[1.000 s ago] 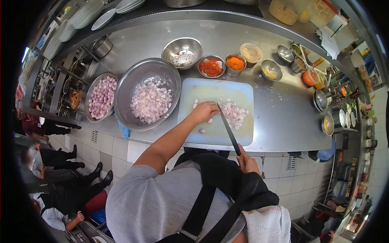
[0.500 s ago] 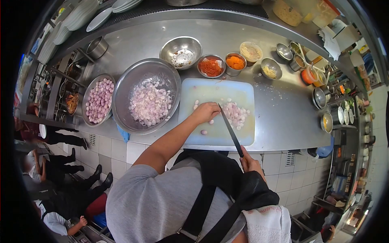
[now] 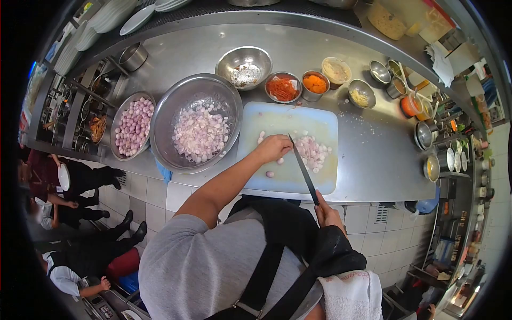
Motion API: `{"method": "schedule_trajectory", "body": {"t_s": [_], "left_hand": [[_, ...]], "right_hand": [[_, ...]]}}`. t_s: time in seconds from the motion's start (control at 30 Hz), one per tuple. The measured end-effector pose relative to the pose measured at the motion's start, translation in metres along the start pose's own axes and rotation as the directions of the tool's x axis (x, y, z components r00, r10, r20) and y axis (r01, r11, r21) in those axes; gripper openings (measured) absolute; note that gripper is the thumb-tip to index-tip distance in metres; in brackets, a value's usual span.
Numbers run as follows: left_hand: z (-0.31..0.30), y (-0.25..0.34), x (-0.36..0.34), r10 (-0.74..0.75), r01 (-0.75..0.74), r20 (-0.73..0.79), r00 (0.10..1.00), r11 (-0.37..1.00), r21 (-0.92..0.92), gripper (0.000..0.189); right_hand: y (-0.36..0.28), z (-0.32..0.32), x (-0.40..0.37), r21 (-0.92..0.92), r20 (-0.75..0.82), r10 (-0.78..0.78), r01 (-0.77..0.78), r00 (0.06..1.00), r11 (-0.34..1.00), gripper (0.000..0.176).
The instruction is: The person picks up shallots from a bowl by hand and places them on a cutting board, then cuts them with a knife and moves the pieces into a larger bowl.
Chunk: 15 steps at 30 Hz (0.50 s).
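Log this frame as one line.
left hand: on cutting board, beside knife | right hand: gripping knife handle | sliced shallots: right of knife

Single view, head-worn camera. It is looking steeply down and forward over the wearer's own chest and apron straps [image 3: 277,266], facing the steel counter [image 3: 373,154] from close above. The fisheye lens is bending the frame edges. The cutting board [image 3: 290,120] is sitting near frame centre.
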<state>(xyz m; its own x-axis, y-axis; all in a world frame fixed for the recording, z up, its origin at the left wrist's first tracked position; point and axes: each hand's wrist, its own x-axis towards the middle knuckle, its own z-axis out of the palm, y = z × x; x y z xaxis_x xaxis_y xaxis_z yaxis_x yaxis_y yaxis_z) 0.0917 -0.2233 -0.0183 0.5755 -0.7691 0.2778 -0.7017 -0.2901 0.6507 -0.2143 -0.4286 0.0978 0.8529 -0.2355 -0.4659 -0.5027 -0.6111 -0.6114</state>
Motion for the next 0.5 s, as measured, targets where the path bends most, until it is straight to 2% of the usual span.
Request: {"method": "schedule_trajectory", "body": {"t_s": [0.17,0.23,0.27,0.33,0.37,0.43,0.5], "left_hand": [[-0.003,0.002,-0.001,-0.002,0.002,0.010,1.000,1.000,0.013,0.011],[-0.004,0.004,-0.002,0.007,-0.007,0.018,1.000,1.000,0.012,0.011],[-0.004,0.005,-0.002,0.010,-0.011,0.011,1.000,0.999,0.030,0.009],[-0.007,0.007,-0.001,0.023,-0.024,0.010,1.000,0.998,0.058,0.008],[-0.012,0.009,-0.001,0.008,-0.008,-0.009,1.000,0.999,0.041,0.008],[-0.019,0.015,0.002,0.000,0.001,-0.028,1.000,1.000,0.028,0.009],[-0.024,0.021,0.000,-0.172,0.154,-0.203,0.964,0.983,-0.099,0.010]], "right_hand": [[0.024,0.029,0.022,0.044,-0.023,-0.021,0.022,1.000,0.999,0.056],[0.038,0.044,0.034,0.083,-0.098,-0.161,0.170,0.982,0.982,0.054],[0.043,0.045,0.035,0.089,-0.103,-0.161,0.171,0.982,0.981,0.054],[0.027,0.030,0.036,0.086,-0.143,-0.272,0.286,0.952,0.954,0.054],[0.017,0.019,0.032,0.093,-0.153,-0.275,0.291,0.949,0.952,0.054],[-0.002,-0.009,0.015,0.172,-0.127,-0.160,0.181,0.979,0.968,0.054],[-0.003,-0.030,0.005,0.196,-0.140,-0.180,0.206,0.974,0.959,0.054]]}}
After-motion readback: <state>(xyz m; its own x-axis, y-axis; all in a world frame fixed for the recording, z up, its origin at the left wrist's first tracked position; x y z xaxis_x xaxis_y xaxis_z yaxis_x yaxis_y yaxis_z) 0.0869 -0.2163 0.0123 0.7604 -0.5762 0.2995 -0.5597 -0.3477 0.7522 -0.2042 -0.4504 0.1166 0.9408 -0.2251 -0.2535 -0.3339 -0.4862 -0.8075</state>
